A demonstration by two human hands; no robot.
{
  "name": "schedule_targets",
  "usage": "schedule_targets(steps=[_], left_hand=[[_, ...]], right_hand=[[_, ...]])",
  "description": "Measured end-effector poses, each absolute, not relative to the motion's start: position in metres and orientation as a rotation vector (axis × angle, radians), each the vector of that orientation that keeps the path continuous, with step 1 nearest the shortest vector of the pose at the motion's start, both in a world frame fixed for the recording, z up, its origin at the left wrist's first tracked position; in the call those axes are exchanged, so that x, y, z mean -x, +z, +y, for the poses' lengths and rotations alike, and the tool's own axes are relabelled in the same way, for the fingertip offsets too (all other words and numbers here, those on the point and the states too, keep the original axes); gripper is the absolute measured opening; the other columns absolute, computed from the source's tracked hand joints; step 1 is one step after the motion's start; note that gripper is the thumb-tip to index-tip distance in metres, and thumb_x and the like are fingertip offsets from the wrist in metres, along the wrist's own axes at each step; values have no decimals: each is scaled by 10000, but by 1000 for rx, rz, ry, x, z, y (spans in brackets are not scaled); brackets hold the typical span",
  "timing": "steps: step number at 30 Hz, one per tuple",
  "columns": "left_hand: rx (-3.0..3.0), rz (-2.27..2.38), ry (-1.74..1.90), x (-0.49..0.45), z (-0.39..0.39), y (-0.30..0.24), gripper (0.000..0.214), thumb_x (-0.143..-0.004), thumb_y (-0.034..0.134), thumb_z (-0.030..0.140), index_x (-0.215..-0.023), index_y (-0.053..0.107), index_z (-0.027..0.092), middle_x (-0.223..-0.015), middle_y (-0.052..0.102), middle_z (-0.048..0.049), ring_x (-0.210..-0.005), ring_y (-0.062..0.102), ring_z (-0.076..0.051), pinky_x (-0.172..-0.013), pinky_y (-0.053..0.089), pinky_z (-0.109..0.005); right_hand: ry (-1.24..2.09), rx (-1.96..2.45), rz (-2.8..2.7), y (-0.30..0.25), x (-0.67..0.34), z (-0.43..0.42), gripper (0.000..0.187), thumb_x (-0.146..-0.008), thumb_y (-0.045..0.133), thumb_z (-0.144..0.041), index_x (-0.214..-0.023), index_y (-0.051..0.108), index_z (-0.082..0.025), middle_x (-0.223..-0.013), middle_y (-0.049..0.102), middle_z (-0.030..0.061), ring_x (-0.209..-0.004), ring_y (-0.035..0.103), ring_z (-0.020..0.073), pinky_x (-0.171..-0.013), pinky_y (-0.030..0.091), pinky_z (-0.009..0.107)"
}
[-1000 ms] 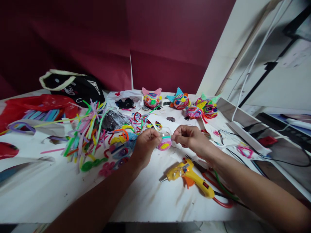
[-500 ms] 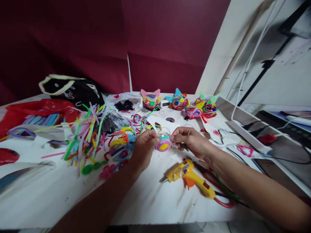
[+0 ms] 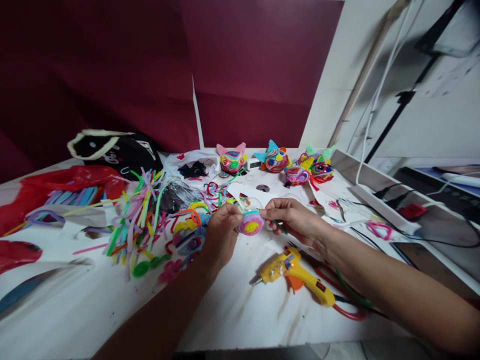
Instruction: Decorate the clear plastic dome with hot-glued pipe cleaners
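Observation:
My left hand (image 3: 221, 231) is closed around a small round ball (image 3: 251, 224) wound with pink and yellow pipe cleaner, held just above the white table (image 3: 232, 310). My right hand (image 3: 290, 216) pinches a green pipe cleaner (image 3: 278, 226) against the ball's top edge. Both hands meet at the ball in mid-table.
A yellow glue gun (image 3: 296, 272) lies in front of my right hand with its cord trailing right. A heap of loose pipe cleaners (image 3: 146, 215) lies to the left. Several finished colourful animal heads (image 3: 275, 160) stand at the back. A black bag (image 3: 112, 150) and red plastic (image 3: 56, 182) lie far left.
My right hand has shifted slightly left, closer to the ball. The left hand keeps its hold; the camera view has shifted a little.

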State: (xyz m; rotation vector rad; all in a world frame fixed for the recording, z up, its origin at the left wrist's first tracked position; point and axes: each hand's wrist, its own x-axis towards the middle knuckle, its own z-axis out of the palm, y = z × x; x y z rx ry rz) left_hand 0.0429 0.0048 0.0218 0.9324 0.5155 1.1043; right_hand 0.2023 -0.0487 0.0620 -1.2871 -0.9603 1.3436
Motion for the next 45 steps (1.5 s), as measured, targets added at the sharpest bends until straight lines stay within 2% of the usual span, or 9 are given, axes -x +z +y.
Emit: schedule_targets(steps=[11, 20, 25, 33, 45], left_hand=[[-899, 508, 1124, -42, 6, 25, 165, -578, 670, 202, -648, 525, 168, -585, 490, 47, -560, 446, -84, -564, 358, -220], [-845, 462, 1161, -41, 6, 24, 169, -590, 666, 194, -661, 515, 165, -612, 478, 50, -582, 440, -82, -569, 368, -210], [-845, 449, 1171, -40, 7, 23, 165, -616, 654, 206, -670, 502, 171, -625, 494, 46, -593, 458, -90, -584, 372, -216], [-820, 422, 1172, -41, 8, 20, 171, -625, 648, 210, -640, 482, 172, -614, 475, 50, -586, 440, -90, -577, 364, -224], [-809, 427, 1147, -41, 7, 21, 160, -612, 644, 209, -664, 497, 176, -637, 478, 47, -612, 452, -97, -595, 370, -232]], right_hand=[[1403, 1259, -916, 60, -202, -44, 379, -496, 889, -321, -623, 566, -169, -555, 589, -20, -483, 468, 77, -424, 332, 205], [1451, 1244, -854, 55, -199, -43, 420, -544, 886, -360, -794, 591, -196, -674, 563, -45, -550, 471, 85, -452, 349, 210], [1508, 1194, -862, 52, -198, -41, 361, -577, 861, -371, -780, 629, -184, -704, 554, -38, -570, 445, 85, -471, 319, 213], [1478, 1172, -868, 39, -198, -37, 308, -609, 844, -390, -762, 659, -198, -735, 579, -23, -681, 475, 122, -585, 354, 235], [1522, 1099, -866, 37, -199, -37, 283, -627, 841, -368, -742, 645, -199, -716, 540, -30, -670, 462, 114, -563, 368, 219]])
